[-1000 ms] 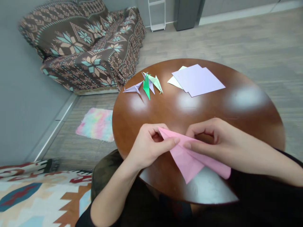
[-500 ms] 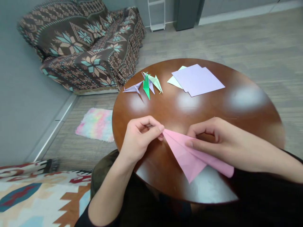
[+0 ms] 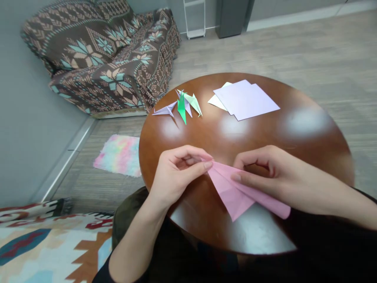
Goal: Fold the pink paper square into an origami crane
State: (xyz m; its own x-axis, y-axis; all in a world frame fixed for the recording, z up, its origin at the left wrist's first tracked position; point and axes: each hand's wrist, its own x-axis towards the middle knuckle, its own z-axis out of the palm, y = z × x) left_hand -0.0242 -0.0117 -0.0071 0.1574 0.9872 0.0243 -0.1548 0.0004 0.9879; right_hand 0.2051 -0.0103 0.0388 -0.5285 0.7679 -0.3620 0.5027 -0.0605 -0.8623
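Note:
A folded pink paper (image 3: 235,192) lies on the near part of the round brown table (image 3: 309,141), its pointed tip toward the left. My left hand (image 3: 176,175) pinches that tip between thumb and fingers. My right hand (image 3: 271,173) presses on the paper's upper edge with the thumb flat along the fold and the fingers curled over it. Part of the paper is hidden under my right hand and sleeve.
Several folded paper figures (image 3: 184,105), green and lilac, sit at the table's far left edge. A stack of lilac and pale green sheets (image 3: 246,100) lies at the back. A patterned sofa (image 3: 103,51) stands behind; a pastel mat (image 3: 120,155) lies on the floor.
My left hand slid from the middle of the pink paper out to its left tip and now pinches it. The right hand stayed pressing on the fold.

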